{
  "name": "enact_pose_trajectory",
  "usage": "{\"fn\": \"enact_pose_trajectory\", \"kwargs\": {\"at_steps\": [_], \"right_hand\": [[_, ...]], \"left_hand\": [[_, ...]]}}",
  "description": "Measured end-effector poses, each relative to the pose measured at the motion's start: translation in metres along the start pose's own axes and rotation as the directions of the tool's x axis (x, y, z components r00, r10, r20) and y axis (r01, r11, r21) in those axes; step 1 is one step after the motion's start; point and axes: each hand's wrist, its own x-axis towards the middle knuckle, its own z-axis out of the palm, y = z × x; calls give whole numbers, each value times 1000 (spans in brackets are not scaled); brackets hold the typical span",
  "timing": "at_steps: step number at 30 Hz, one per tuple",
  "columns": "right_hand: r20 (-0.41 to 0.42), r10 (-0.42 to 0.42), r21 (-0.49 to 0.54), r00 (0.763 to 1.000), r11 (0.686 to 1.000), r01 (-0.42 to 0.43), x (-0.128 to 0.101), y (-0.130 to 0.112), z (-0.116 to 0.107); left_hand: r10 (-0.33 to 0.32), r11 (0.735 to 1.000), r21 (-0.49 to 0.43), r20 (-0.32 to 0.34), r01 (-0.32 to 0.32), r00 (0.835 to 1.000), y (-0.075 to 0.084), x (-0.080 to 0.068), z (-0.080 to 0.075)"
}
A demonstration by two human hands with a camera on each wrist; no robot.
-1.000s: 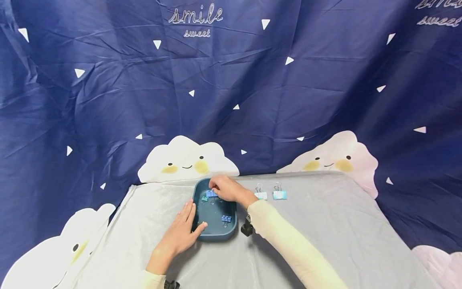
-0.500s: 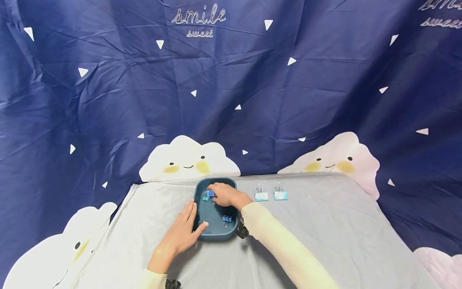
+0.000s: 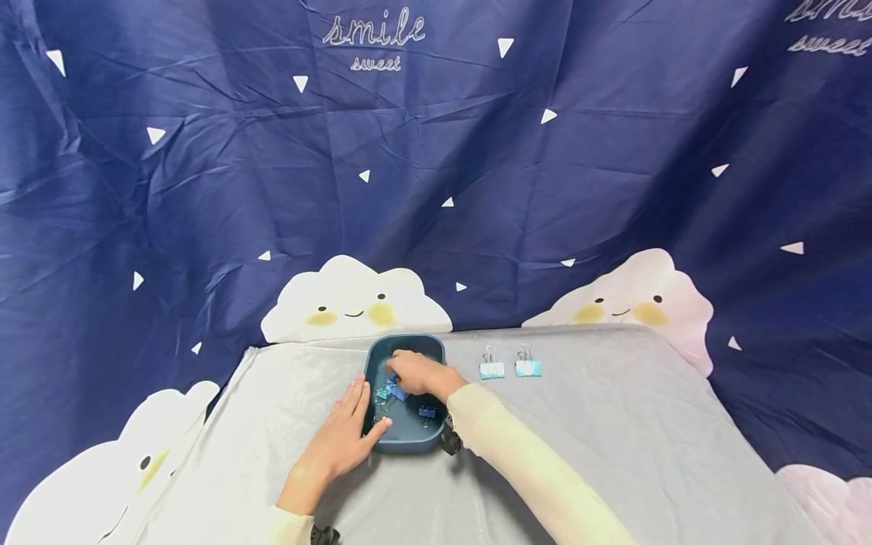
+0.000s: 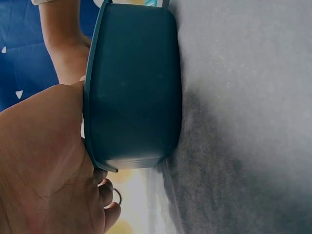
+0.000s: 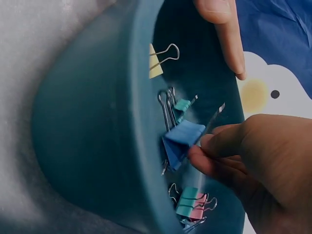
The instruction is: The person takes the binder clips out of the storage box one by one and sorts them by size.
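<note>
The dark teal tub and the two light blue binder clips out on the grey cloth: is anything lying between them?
In the head view, only bare grey cloth lies between the dark teal tub and the two light blue binder clips.

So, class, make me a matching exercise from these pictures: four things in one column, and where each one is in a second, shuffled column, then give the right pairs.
Things
1. blue clip
2. yellow clip
3. two light blue clips
4. left hand

Places
A. on the grey cloth, right of the tray
B. pinched by the right hand
C. against the tray's near left rim
D. lying loose inside the tray

Pairs: 1-B, 2-D, 3-A, 4-C
</note>
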Motion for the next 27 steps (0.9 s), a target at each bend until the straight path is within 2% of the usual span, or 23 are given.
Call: {"fn": "enact_pose_trajectory", "kwargs": {"at_steps": [9,13,23,27], "right_hand": [[72,-83,14,994,996,82,-9,-3,6],[76,-112,1,991,994,112,-15,-1,6],[10,-72,-27,997,997,73,-20,11,12],[-27,-65,-18,998,998,65,-22,13,14]], "left_hand": [[2,1000,-8,-9,-2,1000,3,-3,3],[6,1000,-3,-24,-6,1000,4,-4,4],[-7,1000,-4,-26,7,1000,9,-7,5],[-5,1000,-10,-51,5,999,11,-9,8]]}}
